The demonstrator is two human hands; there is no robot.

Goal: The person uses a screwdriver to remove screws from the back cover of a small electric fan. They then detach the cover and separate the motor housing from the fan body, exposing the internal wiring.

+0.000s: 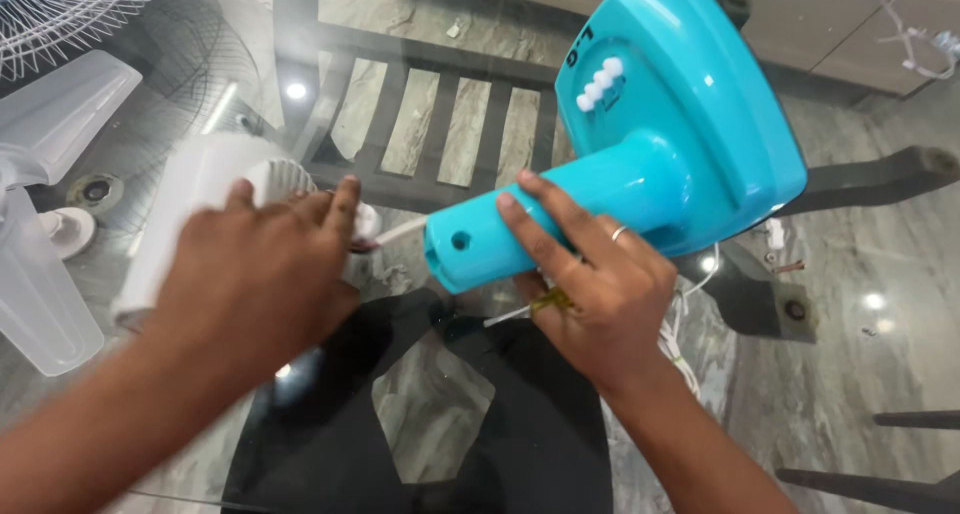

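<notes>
Two hands, right (590,274) clamped on turquoise fan base (640,144), left (265,274) gripping white motor housing (200,199) beside it.

We find a glass table (860,304) bearing a white fan blade (45,224), a wire grille (70,9) and a white motor housing (190,204).

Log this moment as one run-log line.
right hand: grips turquoise fan base neck | left hand: on white motor housing | surface: glass table

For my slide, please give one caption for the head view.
Right hand holds turquoise fan base; left hand grips white motor housing.
</notes>
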